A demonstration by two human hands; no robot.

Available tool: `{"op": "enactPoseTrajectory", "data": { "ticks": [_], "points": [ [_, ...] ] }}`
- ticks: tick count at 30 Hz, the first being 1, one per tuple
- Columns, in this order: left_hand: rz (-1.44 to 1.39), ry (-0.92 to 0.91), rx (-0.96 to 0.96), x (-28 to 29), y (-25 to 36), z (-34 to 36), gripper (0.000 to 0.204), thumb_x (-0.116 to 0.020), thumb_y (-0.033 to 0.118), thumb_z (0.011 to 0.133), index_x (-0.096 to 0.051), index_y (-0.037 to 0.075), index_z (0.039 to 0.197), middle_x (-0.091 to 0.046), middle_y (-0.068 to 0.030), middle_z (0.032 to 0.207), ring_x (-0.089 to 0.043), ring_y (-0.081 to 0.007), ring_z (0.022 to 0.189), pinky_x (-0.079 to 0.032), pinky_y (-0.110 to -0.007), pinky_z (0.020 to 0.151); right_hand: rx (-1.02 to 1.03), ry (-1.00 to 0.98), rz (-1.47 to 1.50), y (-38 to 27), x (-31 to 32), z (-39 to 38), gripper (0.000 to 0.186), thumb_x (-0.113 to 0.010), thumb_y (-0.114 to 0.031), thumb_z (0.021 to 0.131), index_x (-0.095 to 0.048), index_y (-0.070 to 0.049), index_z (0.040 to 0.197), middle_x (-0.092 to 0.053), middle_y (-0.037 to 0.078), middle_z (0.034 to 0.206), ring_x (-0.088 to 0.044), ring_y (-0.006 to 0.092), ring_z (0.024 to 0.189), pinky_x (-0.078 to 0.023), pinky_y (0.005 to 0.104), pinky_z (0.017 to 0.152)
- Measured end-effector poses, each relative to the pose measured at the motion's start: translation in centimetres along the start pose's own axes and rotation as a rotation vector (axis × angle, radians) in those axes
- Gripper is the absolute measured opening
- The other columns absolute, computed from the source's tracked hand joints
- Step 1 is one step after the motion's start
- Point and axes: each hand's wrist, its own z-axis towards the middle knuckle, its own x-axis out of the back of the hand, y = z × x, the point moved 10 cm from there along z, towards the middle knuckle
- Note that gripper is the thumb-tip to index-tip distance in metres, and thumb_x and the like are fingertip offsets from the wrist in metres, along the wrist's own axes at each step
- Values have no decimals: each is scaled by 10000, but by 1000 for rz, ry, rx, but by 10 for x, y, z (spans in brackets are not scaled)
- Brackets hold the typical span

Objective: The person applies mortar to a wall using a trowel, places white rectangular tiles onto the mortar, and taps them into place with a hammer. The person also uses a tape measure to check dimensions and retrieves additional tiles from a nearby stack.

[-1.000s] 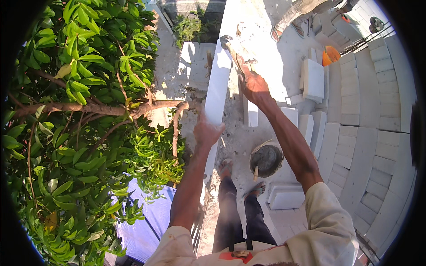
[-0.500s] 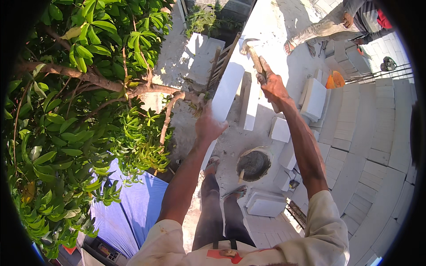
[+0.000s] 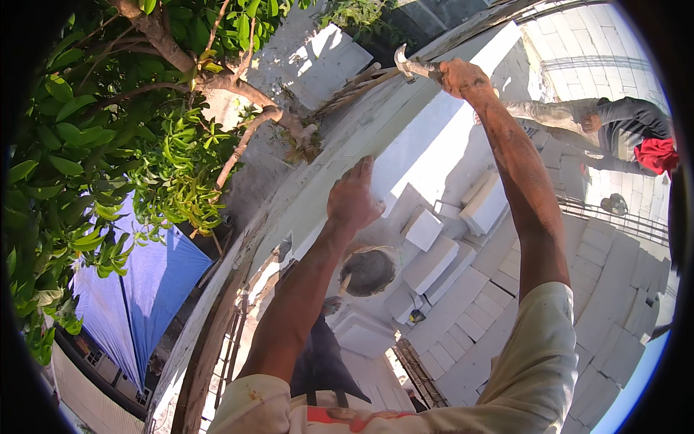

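My right hand (image 3: pixel 465 78) is wrapped round the handle of a claw hammer (image 3: pixel 416 69). The hammer is held out at the far end of a row of white blocks (image 3: pixel 426 141), with its metal head pointing left. I cannot tell whether the head touches the wall. My left hand (image 3: pixel 354 199) rests against the near part of the same block row, fingers stretched out and holding nothing. Below it, a round bucket of grey mortar (image 3: pixel 370 271) stands by my feet, with a wooden handle (image 3: pixel 345 282) at its rim.
Leafy tree branches (image 3: pixel 231 83) reach in from the left, close to the wall. A blue tarp (image 3: pixel 144 282) hangs below them. Several white blocks (image 3: pixel 434 264) lie to the right of the bucket. Another person (image 3: pixel 622 130) is at the far right, near steel bars (image 3: pixel 614 220).
My view has tilted and shifted along the wall. The hammer has swung from upright to nearly level, its head now left of my right hand. My left hand still touches the blocks.
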Motion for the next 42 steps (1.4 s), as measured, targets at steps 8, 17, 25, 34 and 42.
{"op": "enactPoseTrajectory", "data": {
  "ticks": [8, 17, 25, 34, 42],
  "points": [
    [-32, -36, -40, -11, 21, -1, 999, -849, 281, 749, -357, 69, 1592, -555, -211, 1510, -610, -416, 1307, -533, -495, 1072, 25, 88, -121, 22, -45, 23, 326, -589, -125, 952, -705, -229, 1238, -778, 74, 1014, -774, 308, 956, -630, 445, 802],
    [-26, -47, -45, -13, 15, 0, 1113, -918, 422, 744, -326, 75, 1622, -543, -221, 1529, -562, -403, 1378, -505, -481, 1091, -330, 335, 1050, 45, -70, -200, 366, -658, -238, 997, -562, -44, 1293, -716, 193, 881, -729, 282, 777, -562, 438, 728],
    [-26, -51, -7, -9, 1, 2, 834, -738, 412, 950, -384, 23, 1597, -565, -244, 1506, -578, -412, 1359, -499, -476, 1096, -496, 368, 1719, 6, -151, -250, 251, -680, -244, 990, -637, -26, 1108, -585, 11, 701, -530, 84, 561, -444, 302, 498],
    [-84, -32, -65, -9, 0, 8, 830, -752, 426, 942, -422, 4, 1575, -581, -251, 1488, -599, -419, 1334, -506, -477, 1083, -404, 76, 1371, 12, -186, -200, 384, -649, -253, 989, -584, 49, 1218, -709, 187, 870, -672, 245, 593, -546, 389, 499],
    [-97, -8, -101, -22, 12, 6, 821, -769, 413, 930, -446, -10, 1556, -589, -266, 1474, -618, -438, 1303, -504, -491, 1087, -399, 261, 1328, 21, -184, -218, 359, -654, -257, 981, -596, 54, 1151, -639, 127, 738, -626, 208, 555, -522, 377, 468]
  ]
}}
